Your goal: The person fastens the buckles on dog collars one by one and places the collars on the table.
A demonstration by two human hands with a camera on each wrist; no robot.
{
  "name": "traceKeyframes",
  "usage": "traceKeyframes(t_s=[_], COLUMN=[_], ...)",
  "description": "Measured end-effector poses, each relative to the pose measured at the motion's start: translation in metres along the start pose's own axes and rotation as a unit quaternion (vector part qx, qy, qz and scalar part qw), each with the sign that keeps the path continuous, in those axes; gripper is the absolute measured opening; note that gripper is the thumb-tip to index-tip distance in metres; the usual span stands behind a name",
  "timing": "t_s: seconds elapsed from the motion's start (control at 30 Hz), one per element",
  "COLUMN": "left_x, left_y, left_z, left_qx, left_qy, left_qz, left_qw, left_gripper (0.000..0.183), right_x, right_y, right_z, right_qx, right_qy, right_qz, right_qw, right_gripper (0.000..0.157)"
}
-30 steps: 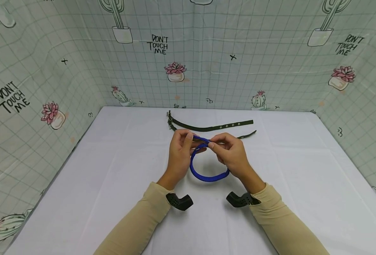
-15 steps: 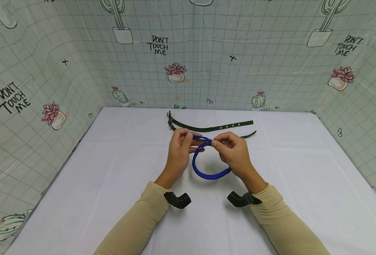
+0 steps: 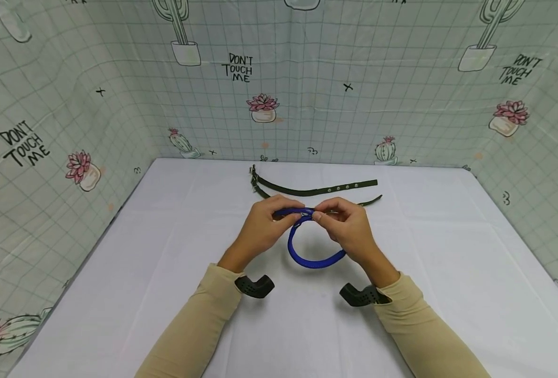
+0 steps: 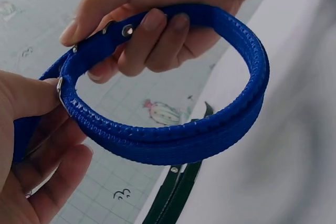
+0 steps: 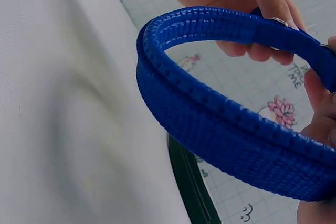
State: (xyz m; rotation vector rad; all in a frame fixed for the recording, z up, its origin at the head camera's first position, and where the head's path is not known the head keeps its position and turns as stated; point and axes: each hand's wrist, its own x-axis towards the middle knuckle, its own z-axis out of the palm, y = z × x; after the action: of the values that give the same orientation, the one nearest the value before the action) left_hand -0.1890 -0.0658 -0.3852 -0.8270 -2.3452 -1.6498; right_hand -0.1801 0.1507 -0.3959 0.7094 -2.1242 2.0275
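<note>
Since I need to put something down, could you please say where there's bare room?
Left of the left sleeve and right of the right sleeve, the table is bare to its side edges; a narrower patch lies between the sleeves. The middle is crowded: the left hand and right hand hold the blue collar, with the dark strap behind.

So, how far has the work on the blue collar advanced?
Looks done: the blue collar forms a loop. In hand: left hand and right hand pinch it near its metal fittings. Remaining, perhaps: securing those fittings; whether they are fastened, I cannot tell.
</note>
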Motion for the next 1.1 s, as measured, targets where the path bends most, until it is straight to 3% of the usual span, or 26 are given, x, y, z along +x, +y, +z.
traceKeyframes(t_s=[0.23,0.37,0.43,0.53,0.67,0.77,0.9,1.1], left_x=[-0.002,-0.002,-0.002,-0.001,0.000,0.000,-0.001,-0.002], left_y=[-0.001,-0.004,-0.004,-0.004,-0.003,-0.002,-0.001,-0.001], left_z=[0.003,0.003,0.001,-0.003,-0.005,-0.004,-0.004,-0.006], left_qx=[-0.007,0.050,0.097,0.169,0.212,0.217,0.212,0.194], left_qy=[0.011,0.014,0.012,0.007,-0.003,-0.004,-0.003,-0.031], left_qz=[0.020,0.069,0.099,0.156,0.208,0.216,0.211,0.174], left_qw=[0.9997,0.9963,0.9903,0.9731,0.9550,0.9519,0.9542,0.9650], left_gripper=[0.013,0.012,0.012,0.016,0.021,0.019,0.017,0.017], right_x=[-0.001,-0.001,0.000,0.001,0.002,0.003,0.003,0.005], right_y=[0.001,0.000,-0.002,-0.004,-0.005,-0.007,-0.009,-0.011], right_z=[0.000,-0.001,-0.001,-0.002,-0.003,-0.004,-0.007,-0.012], right_qx=[-0.024,-0.051,-0.067,-0.083,-0.088,-0.090,-0.094,-0.112], right_qy=[-0.005,-0.008,-0.012,-0.023,-0.034,-0.038,-0.059,-0.120], right_qz=[-0.004,-0.018,-0.025,-0.030,-0.024,-0.016,-0.003,0.015], right_qw=[1.000,0.999,0.997,0.996,0.995,0.995,0.994,0.986], right_gripper=[0.016,0.015,0.014,0.014,0.013,0.012,0.014,0.018])
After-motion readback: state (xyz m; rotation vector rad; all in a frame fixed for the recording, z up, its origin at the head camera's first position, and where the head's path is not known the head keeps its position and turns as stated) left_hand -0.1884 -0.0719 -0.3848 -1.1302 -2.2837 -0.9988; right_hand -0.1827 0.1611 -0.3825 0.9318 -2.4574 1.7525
